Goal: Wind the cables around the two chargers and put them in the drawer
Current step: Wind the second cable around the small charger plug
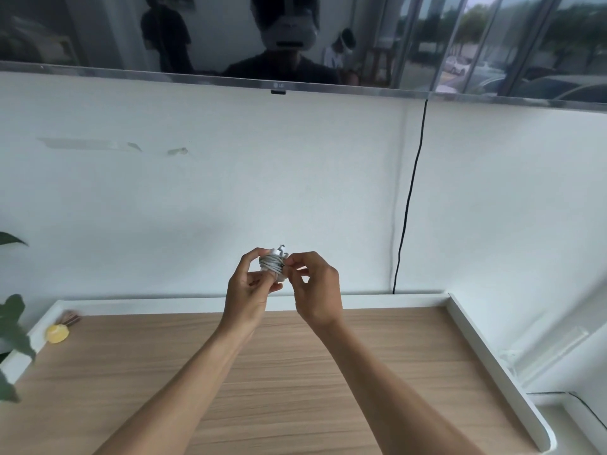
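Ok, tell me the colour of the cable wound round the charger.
The cable is white to pale grey, best seen in the head view.

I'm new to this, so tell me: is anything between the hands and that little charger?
Nothing visible: left hand and right hand both grip the charger, above the wooden top. No drawer is in view.
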The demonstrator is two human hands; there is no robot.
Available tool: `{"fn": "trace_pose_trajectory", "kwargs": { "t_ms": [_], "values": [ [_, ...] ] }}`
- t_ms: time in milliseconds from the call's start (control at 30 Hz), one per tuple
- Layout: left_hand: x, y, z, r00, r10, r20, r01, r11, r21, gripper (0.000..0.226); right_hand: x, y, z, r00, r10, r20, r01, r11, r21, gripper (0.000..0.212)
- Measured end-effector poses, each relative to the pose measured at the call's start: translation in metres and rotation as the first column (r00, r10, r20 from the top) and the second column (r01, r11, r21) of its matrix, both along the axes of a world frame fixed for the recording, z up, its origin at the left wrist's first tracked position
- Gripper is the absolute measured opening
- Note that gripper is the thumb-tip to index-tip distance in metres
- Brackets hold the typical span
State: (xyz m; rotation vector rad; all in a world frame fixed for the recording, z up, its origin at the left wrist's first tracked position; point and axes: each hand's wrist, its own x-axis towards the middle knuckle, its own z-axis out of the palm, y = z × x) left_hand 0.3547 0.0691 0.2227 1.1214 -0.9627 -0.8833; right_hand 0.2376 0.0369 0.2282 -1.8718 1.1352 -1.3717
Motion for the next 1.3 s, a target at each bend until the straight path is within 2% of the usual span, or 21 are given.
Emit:
{"fn": "trace_pose_trajectory", "kwargs": {
  "t_ms": [267, 667, 833, 1000, 1300],
  "values": [
    [-0.005, -0.002, -0.009, 1.000, 0.009, -0.021, -0.009, 1.000, 0.027, 0.038, 0.008, 0.003, -0.019, 0.982, -0.097, -0.162, 0.078, 0.990, -0.119, 0.012],
    [-0.008, 0.001, -0.023, 0.997, 0.035, -0.073, -0.028, 0.995, 0.096, 0.032, 0.011, 0.005, -0.034, 0.931, -0.094, -0.352, 0.053, 0.991, -0.126, 0.026],
    [-0.004, 0.001, -0.025, 0.987, 0.065, -0.150, -0.046, 0.991, 0.127, 0.029, 0.007, 0.001, -0.034, 0.985, 0.024, -0.169, -0.026, 1.000, -0.013, 0.011],
    [0.000, -0.003, -0.023, 0.971, 0.090, -0.222, -0.060, 0.989, 0.139, 0.031, 0.008, -0.002, -0.031, 0.998, 0.068, -0.015, -0.066, 0.993, 0.101, 0.016],
    [0.003, -0.002, -0.025, 0.986, 0.106, -0.128, -0.091, 0.989, 0.115, 0.033, 0.014, 0.000, -0.028, 0.998, 0.022, 0.061, -0.030, 0.992, 0.124, 0.016]
  ]
}}
